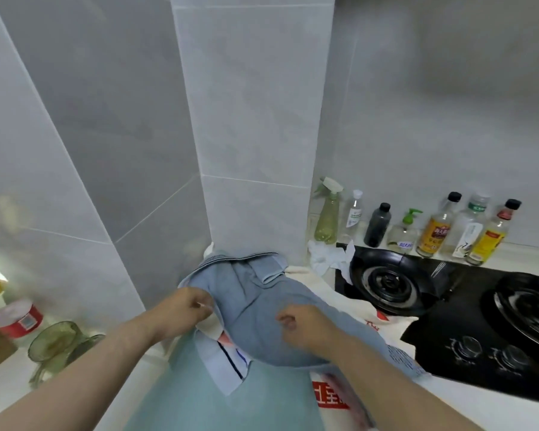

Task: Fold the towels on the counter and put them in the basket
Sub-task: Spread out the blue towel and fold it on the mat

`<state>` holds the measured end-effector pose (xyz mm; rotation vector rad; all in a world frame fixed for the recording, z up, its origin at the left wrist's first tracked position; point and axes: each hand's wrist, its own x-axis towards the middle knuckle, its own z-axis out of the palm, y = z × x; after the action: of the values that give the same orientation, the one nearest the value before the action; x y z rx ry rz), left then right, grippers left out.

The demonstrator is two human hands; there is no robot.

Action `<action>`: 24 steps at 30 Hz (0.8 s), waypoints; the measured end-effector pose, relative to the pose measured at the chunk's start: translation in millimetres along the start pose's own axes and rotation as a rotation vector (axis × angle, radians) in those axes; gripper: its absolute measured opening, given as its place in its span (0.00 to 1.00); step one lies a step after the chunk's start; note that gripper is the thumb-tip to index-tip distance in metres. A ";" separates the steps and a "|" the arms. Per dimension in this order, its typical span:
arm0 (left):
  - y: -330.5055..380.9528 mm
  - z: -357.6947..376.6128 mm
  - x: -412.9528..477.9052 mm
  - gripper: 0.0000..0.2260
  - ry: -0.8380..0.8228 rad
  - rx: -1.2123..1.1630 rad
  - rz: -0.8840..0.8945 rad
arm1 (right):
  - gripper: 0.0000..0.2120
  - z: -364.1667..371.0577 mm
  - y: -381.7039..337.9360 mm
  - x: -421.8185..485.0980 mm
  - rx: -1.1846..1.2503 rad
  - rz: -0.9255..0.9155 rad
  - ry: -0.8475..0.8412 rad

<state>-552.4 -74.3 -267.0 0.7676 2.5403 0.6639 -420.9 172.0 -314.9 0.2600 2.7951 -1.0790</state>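
Pinching the left edge of a blue-grey towel (255, 306) with the left hand (187, 306), fingers curled round the cloth, just left of frame centre. Resting the right hand (305, 329) on top of the same towel, right of centre, fingers curled inward; cannot tell whether grasping cloth or just clenched over it. Hands near each other, not touching, towel bunched in a hump between them. Far end of towel, with a striped band, folded over near the corner of the grey tiled wall (255, 119) at centre. Lying on the bench (479, 412), on top of a pile of other cloths.

Under its lower left edge: white towel (227, 365) with a dark stripe, poking out toward bottom centre. Below that, teal towel (199, 399) spread across bottom centre. Beneath the right side: cream cloth (327, 293) with red print, reaching from centre right down to bottom centre.

Touching the cream cloth at right: black gas stove (442, 325) with burners (386, 284) and two knobs (465, 348) at lower right. Crumpled white rag (327, 258) just beside the stove's back left corner.

Along the wall right of centre, in a row: green spray bottle (327, 219), dark bottle (377, 227), pump bottle (403, 231), yellow-label bottles (434, 233) further right.

At lower left: green glass cups (53, 340), red and white jar (16, 317) just behind them.
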 end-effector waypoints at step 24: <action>-81.6 132.4 78.9 0.19 0.703 -0.675 0.047 | 0.06 189.1 67.5 32.4 0.358 0.066 0.534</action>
<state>-580.2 -44.8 -436.7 0.3809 2.5500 1.9489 -426.6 97.1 -503.9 0.7769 2.9676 -1.7056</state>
